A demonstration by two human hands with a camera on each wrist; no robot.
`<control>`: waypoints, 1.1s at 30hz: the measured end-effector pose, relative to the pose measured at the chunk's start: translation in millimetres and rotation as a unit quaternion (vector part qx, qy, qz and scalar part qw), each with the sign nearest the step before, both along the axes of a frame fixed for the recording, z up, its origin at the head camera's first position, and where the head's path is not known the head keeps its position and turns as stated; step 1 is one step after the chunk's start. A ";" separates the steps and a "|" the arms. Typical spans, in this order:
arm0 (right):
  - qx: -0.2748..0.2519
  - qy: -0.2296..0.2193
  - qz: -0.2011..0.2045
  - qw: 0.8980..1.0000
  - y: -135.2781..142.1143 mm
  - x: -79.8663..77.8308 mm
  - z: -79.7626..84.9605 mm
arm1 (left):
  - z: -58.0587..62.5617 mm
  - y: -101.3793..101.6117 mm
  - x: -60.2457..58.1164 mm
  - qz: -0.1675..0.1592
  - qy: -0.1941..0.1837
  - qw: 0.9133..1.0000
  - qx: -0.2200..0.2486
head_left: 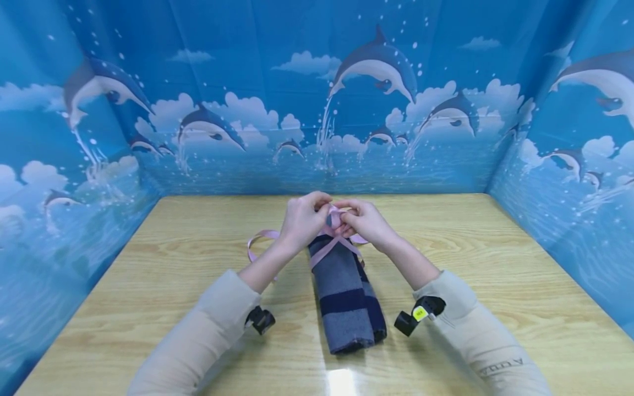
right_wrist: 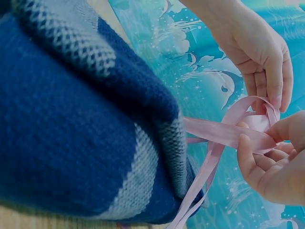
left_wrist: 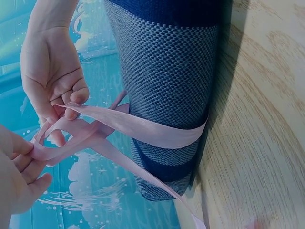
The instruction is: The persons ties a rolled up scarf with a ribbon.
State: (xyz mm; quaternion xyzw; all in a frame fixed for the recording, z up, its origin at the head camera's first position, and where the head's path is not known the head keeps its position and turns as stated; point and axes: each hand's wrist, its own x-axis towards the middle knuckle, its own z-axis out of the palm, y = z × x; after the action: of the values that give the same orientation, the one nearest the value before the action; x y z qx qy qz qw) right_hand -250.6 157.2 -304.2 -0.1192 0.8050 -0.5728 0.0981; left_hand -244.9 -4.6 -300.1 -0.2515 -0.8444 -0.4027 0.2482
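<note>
A rolled, knitted cloth [head_left: 343,308] with grey-blue and navy stripes lies on the table; it looks like a scarf. Around its far part runs a pink ribbon [left_wrist: 162,135], crossed on top. My left hand [head_left: 306,220] pinches a loop of the ribbon above the roll. Facing it, my right hand [head_left: 365,221] pinches another part of the same ribbon between thumb and fingers. In the right wrist view the ribbon [right_wrist: 224,133] stretches from the roll up to both hands. Exactly how the strands pass between the fingertips is partly hidden.
One loose ribbon end [head_left: 257,237] curls out on the table left of the roll. The wood-grain table [head_left: 475,242] meets a blue dolphin-print curtain [head_left: 247,110] at its back and sides. A small black camera [head_left: 261,320] is strapped to the left wrist, another [head_left: 407,323] to the right.
</note>
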 end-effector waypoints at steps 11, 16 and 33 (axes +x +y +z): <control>-0.006 0.002 0.005 1.000 -0.2 -1.9 -4.0 | -0.7 1.4 1.5 -0.012 0.018 1.000 -0.002; -0.005 0.017 0.008 1.000 -2.1 -1.8 -7.4 | -2.2 0.7 0.9 -0.018 0.012 1.000 -0.005; -0.060 0.019 0.007 0.998 -2.7 0.0 -12.4 | -6.2 -6.9 -3.0 -0.013 -0.036 0.999 -0.023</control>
State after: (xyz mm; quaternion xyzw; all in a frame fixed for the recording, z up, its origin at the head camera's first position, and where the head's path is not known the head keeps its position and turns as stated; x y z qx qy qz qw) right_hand -250.6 154.5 -316.6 -0.1417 0.7702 -0.6168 0.0793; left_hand -247.9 -11.5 -306.3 -0.2540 -0.8584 -0.3950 0.2064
